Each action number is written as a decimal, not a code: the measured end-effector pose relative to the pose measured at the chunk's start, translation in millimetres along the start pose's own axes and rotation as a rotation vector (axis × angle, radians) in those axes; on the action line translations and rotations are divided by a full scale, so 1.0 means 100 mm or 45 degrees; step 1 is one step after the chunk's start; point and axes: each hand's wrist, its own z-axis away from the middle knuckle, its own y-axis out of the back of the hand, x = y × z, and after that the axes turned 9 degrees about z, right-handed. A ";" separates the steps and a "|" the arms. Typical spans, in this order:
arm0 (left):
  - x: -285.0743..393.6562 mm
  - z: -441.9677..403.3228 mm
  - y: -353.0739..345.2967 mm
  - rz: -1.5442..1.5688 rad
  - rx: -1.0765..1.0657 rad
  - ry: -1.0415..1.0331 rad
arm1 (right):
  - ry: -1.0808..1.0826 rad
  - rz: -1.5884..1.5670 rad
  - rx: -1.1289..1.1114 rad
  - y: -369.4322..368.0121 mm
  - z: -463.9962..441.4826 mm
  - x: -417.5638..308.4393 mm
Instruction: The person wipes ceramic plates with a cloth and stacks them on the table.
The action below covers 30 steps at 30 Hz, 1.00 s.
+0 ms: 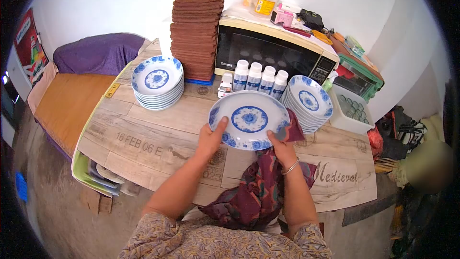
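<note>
A white plate with blue flowers (pixel 249 119) is held up, tilted toward the camera, over the table. My left hand (pixel 211 138) grips its left edge, thumb on the rim. At its lower right edge, my right hand (pixel 283 149) grips the plate together with a maroon patterned cloth (pixel 256 187), which hangs down toward my lap. The fingers beneath the plate are hidden. One stack of similar plates (pixel 157 80) stands on the left of the table, and another stack (pixel 308 100) is just right of the held plate.
Several white bottles (pixel 254 76) stand before a microwave (pixel 268 45). Left of it rises a tall pile of brown cloths (pixel 195 38). A white bin with glasses (pixel 352 111) sits at the right of the wood-patterned table (pixel 143 129). An orange-brown bench (pixel 79 108) is at far left.
</note>
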 end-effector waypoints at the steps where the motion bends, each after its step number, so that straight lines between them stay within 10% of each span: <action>1: 0.02 0.01 0.01 -0.018 -0.016 -0.063 | 0.050 -0.006 0.001 0.01 -0.01 -0.02; 9: 0.05 0.11 -0.02 0.005 0.019 -0.195 | 0.023 -0.229 0.066 -0.12 0.02 0.01; 18: -0.17 0.19 -0.28 0.938 -0.172 0.310 | -0.206 -0.389 -0.276 -0.56 0.31 -0.18; 30: -0.03 -0.02 -0.02 0.194 -0.137 0.151 | -0.319 -0.782 -0.033 -0.10 0.07 0.16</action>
